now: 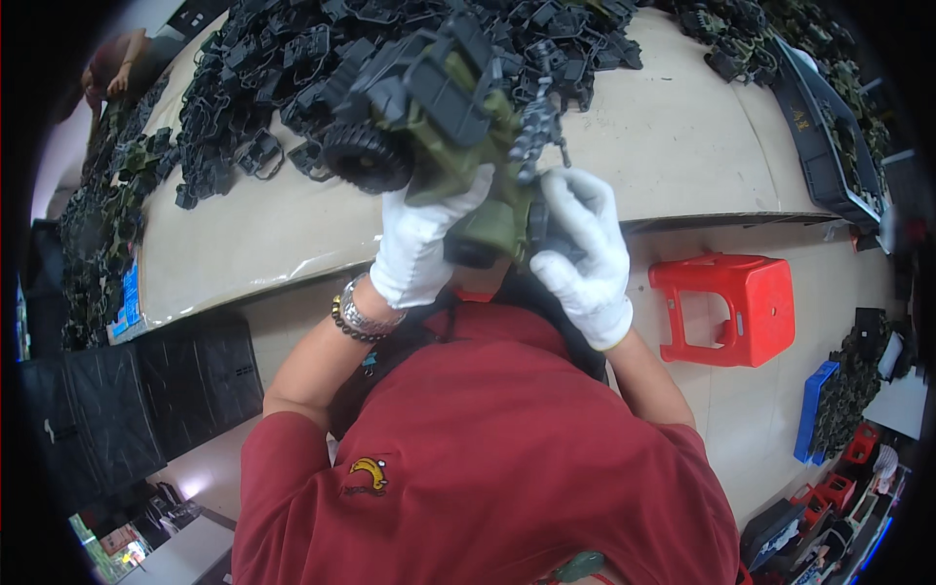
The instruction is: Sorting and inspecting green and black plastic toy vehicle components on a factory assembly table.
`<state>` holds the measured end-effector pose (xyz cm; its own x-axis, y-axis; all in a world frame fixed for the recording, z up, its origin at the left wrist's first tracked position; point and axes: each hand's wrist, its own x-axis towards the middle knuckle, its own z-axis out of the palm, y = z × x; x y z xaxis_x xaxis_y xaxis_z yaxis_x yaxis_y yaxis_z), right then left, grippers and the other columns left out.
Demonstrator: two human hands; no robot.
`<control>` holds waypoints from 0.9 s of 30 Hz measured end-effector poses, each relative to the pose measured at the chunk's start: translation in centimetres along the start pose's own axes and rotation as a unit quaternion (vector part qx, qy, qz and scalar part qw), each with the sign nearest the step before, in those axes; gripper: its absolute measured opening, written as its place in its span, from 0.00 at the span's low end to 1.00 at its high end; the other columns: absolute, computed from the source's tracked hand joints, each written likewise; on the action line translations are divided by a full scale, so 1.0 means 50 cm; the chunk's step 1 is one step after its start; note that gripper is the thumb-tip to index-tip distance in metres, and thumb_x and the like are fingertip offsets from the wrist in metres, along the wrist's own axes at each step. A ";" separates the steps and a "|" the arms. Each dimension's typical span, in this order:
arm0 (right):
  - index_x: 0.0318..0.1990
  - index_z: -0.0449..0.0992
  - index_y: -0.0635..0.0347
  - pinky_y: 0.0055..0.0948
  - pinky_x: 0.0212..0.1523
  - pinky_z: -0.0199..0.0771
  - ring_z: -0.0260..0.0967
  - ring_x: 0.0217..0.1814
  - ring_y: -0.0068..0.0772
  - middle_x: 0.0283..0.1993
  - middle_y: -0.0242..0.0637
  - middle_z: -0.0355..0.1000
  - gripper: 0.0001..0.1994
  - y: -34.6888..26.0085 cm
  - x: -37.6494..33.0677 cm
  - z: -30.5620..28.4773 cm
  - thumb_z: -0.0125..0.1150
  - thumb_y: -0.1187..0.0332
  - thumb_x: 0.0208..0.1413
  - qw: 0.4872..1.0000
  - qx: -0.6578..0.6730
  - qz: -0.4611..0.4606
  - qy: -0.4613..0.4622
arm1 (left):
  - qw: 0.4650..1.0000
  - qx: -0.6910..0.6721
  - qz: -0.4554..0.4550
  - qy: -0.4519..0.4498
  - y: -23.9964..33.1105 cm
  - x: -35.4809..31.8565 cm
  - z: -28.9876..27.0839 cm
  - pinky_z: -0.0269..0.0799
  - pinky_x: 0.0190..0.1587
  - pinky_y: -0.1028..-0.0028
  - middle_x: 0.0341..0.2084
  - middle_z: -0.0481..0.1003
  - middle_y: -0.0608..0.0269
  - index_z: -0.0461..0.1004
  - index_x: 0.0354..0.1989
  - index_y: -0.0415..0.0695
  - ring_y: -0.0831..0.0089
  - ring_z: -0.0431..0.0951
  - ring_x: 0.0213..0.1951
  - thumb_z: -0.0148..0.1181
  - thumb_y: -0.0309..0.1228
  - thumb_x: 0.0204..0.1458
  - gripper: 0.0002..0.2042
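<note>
Gloved hands [507,244] around toy truck [439,117]

We see a flat blue package [128,295] with pale print lying at the left edge of the desk [673,136], beside the dark toy parts. At the lower left, on the floor, sits a small colourful box or label [117,539] in green, red and white, too blurred to make out further.

Pretty bright, even overhead light, soft shadows, heavy fisheye bending with black corners, slight blur toward the rim.
</note>
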<state>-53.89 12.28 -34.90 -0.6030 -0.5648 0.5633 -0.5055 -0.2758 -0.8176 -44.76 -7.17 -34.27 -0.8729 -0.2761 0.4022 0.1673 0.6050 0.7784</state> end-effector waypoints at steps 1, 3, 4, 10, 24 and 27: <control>0.60 0.71 0.72 0.37 0.63 0.63 0.64 0.62 0.46 0.62 0.50 0.62 0.30 0.001 0.003 -0.003 0.68 0.57 0.56 0.999 -0.019 -0.033 -0.014 | 0.969 0.194 0.150 -0.025 -0.001 0.004 -0.015 0.72 0.52 0.76 0.50 0.74 0.64 0.71 0.53 0.35 0.74 0.76 0.48 0.59 0.17 0.52 0.17; 0.60 0.70 0.71 0.39 0.62 0.64 0.64 0.60 0.50 0.61 0.52 0.63 0.31 -0.001 0.012 -0.012 0.66 0.56 0.56 0.991 -0.083 -0.089 -0.049 | 0.973 0.112 0.200 0.027 0.009 -0.012 -0.019 0.72 0.55 0.69 0.52 0.74 0.60 0.71 0.55 0.37 0.68 0.77 0.50 0.60 0.19 0.52 0.20; 0.61 0.70 0.70 0.39 0.62 0.64 0.64 0.60 0.51 0.60 0.53 0.63 0.31 -0.002 0.017 -0.017 0.66 0.55 0.56 0.983 -0.125 -0.112 -0.069 | 0.986 0.071 0.152 0.008 0.009 -0.021 -0.022 0.72 0.57 0.66 0.53 0.74 0.59 0.71 0.57 0.39 0.66 0.76 0.52 0.61 0.24 0.55 0.19; 0.62 0.69 0.68 0.43 0.62 0.65 0.64 0.60 0.56 0.62 0.57 0.63 0.38 -0.047 0.103 -0.010 0.68 0.47 0.50 0.964 -0.201 -0.115 -0.127 | 0.829 -0.525 -0.153 0.120 0.067 0.027 -0.003 0.70 0.61 0.57 0.54 0.73 0.57 0.68 0.59 0.42 0.61 0.75 0.56 0.56 0.54 0.61 0.29; 0.51 0.74 0.65 0.47 0.53 0.73 0.74 0.50 0.55 0.49 0.54 0.76 0.32 -0.054 0.197 0.130 0.67 0.43 0.53 0.940 -0.172 -0.296 -0.003 | 0.528 -0.764 -0.300 0.218 0.148 0.002 -0.042 0.71 0.56 0.67 0.50 0.77 0.66 0.73 0.57 0.52 0.69 0.76 0.51 0.53 0.54 0.63 0.23; 0.60 0.70 0.66 0.50 0.62 0.67 0.70 0.60 0.56 0.58 0.57 0.71 0.46 -0.064 0.183 0.121 0.63 0.31 0.48 0.966 -0.101 -0.229 -0.062 | 0.559 -0.733 -0.338 0.191 0.133 -0.017 -0.079 0.69 0.60 0.60 0.54 0.76 0.62 0.72 0.59 0.52 0.66 0.75 0.56 0.50 0.59 0.61 0.28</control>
<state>-54.02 3.28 -27.85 -0.2156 -0.5125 0.8312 -0.8196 -0.3677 -0.4393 -41.09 -5.85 -27.54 -0.8486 -0.3806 -0.3674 0.2990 -0.9180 0.2604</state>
